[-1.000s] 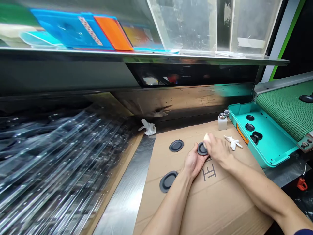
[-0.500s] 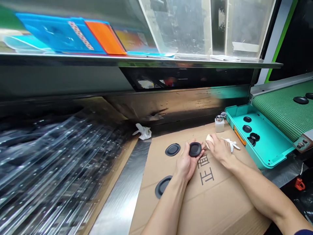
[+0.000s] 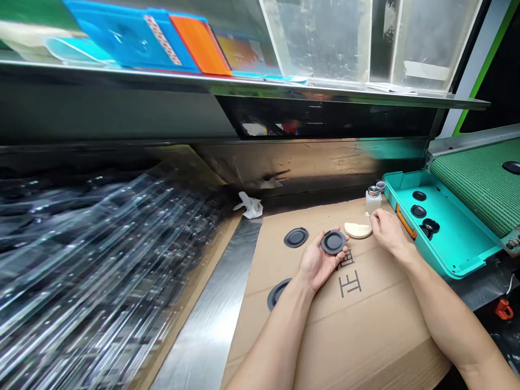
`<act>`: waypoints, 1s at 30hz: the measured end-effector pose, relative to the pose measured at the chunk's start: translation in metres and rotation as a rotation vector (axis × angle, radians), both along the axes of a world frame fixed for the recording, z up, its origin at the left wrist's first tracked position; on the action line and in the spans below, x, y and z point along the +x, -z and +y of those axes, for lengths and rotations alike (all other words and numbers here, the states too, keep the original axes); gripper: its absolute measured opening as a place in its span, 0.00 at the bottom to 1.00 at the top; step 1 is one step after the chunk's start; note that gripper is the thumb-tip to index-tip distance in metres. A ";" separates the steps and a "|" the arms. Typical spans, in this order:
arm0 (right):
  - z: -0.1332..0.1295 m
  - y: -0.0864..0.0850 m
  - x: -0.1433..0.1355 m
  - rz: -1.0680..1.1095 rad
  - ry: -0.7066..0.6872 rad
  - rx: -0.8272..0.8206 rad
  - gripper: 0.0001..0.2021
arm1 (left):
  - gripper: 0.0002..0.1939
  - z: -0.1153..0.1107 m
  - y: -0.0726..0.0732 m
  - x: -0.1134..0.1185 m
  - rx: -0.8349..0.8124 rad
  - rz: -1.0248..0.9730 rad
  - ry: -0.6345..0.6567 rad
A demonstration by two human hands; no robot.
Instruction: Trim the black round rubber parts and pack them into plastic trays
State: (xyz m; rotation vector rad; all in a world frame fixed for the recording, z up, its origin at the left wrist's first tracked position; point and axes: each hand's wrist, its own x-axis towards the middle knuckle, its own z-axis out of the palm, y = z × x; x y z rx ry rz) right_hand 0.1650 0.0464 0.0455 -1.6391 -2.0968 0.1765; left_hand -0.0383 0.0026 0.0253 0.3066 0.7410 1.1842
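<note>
In my left hand (image 3: 320, 260) is a black oval lid-like piece (image 3: 333, 242), gripped at its edges with the flat ringed face up. My right hand (image 3: 388, 232) is pinched, and a small white tip of cloth (image 3: 368, 215) shows at its fingertips; the rest of the cloth is hidden. A cream half-round sponge pad (image 3: 358, 231) lies on the cardboard (image 3: 390, 319) between both hands. Two similar black pieces rest on the left of the cardboard: one farther back (image 3: 296, 237), another (image 3: 278, 292) partly behind my left forearm. Just behind my right hand stands a small bottle (image 3: 373, 201) with a metal top.
A turquoise tray (image 3: 467, 246) with several black pieces sits at right, beside a green conveyor belt (image 3: 471, 168) carrying another one. Clear plastic trays (image 3: 101, 281) are stacked at left. Crumpled white material (image 3: 249, 206) lies behind the cardboard, and a metal shelf (image 3: 260, 86) overhangs.
My right hand has let go of the sponge pad, which now lies on the cardboard, and has shifted right to the white cloth. The left hand has turned its black piece slightly.
</note>
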 end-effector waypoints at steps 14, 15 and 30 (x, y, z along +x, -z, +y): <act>-0.023 0.013 -0.039 0.124 -0.481 -0.039 0.09 | 0.33 -0.005 -0.004 0.005 -0.127 0.188 0.245; -0.023 0.013 -0.039 0.097 -0.470 -0.038 0.09 | 0.34 -0.006 -0.003 0.007 -0.119 0.208 0.246; -0.028 0.008 -0.040 -0.136 -0.480 -0.057 0.09 | 0.42 -0.017 0.015 0.015 0.130 0.919 0.157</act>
